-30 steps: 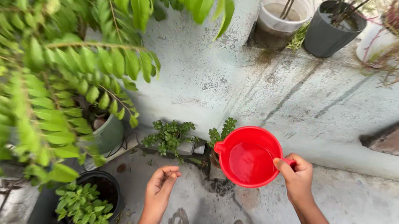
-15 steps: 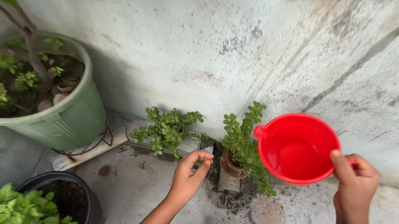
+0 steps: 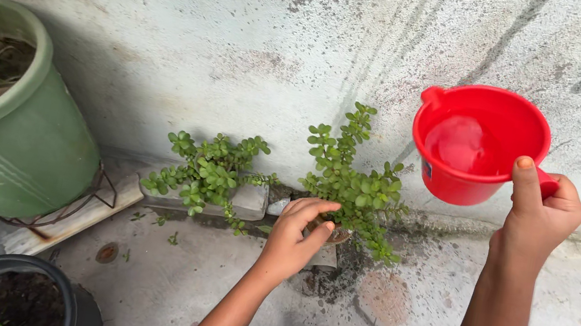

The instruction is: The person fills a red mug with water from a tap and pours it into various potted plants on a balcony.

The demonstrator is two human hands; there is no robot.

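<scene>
Your right hand point(image 3: 535, 218) holds a red plastic mug point(image 3: 478, 144) of water (thumb on its rim) near the wall, while your left hand point(image 3: 296, 234) grips the small leafy potted plant point(image 3: 352, 186).

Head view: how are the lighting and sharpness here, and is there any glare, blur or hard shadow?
Head view: soft, even daylight, no glare; the left hand, the small plant and the red mug in the right hand are sharp; only a mild shadow on the wall beside the green pot; the water in the mug shows a faint sheen.
</scene>
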